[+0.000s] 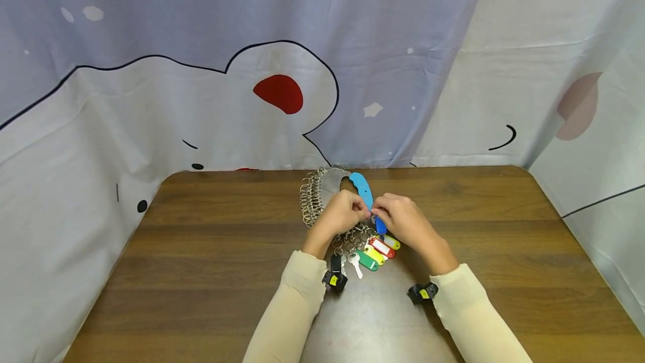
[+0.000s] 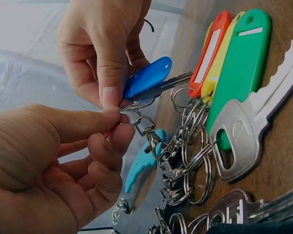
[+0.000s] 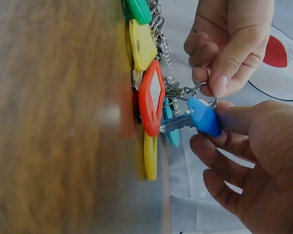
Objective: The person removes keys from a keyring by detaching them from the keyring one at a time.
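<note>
My left hand (image 1: 341, 214) and right hand (image 1: 403, 220) meet at a small metal key ring (image 2: 132, 111). Left thumb and index finger pinch one side of it. On the other side, my right thumb and fingers pinch the ring at the end of a blue key tag (image 3: 204, 117). A key (image 3: 178, 123) hangs beside that tag, and a clasp (image 2: 150, 134) sits by the ring. Just beyond the hands lies a curved grey metal plate (image 1: 330, 182) edged with several clasps and rings, with a light blue handle (image 1: 360, 186).
Green (image 1: 367, 260), red (image 1: 382, 247) and yellow (image 1: 374, 255) key tags lie on the wooden table (image 1: 227, 273) nearer the person, along with a silver key (image 1: 355, 264). A printed curtain (image 1: 211, 111) hangs behind the table's far edge.
</note>
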Available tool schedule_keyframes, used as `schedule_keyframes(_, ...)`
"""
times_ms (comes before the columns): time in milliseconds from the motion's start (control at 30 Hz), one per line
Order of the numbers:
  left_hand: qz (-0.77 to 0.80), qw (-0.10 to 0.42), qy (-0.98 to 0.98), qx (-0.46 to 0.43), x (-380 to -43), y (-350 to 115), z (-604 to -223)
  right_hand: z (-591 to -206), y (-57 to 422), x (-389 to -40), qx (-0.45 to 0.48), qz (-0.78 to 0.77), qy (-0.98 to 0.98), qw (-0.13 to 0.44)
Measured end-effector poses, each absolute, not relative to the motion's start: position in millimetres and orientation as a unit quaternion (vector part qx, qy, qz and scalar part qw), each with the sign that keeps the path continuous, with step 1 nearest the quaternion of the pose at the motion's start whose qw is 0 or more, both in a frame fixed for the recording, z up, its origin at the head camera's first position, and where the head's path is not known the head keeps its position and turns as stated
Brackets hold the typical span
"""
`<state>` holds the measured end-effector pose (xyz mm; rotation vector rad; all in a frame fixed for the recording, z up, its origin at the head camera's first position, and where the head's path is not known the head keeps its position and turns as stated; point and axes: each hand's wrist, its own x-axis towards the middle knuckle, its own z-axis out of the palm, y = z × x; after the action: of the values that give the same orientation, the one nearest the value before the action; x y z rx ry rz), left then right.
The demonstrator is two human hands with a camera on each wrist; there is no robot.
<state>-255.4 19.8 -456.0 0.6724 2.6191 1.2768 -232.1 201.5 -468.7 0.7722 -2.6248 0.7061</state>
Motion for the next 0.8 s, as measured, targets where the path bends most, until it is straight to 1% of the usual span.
schedule_keyframes(300,0.412,0.077,0.878,0.232,-256.5,21.2,-456.7,-469.7,198.2,-231.3,0.209,0.233,-0.935,0.164)
schedule_keyframes(433,0.392,0.079,0.883,0.247,-255.4,23.2,-456.2,-471.3,197.0,-230.9,0.190,0.235,-0.942,0.147)
schedule_keyframes(600,0.383,0.071,0.886,0.252,-254.7,24.6,-457.6,-471.1,197.5,-231.3,0.199,0.245,-0.939,0.139)
schedule_keyframes(800,0.412,0.081,0.883,0.210,-253.6,24.9,-458.0,-467.5,198.4,-230.8,0.208,0.257,-0.933,0.145)
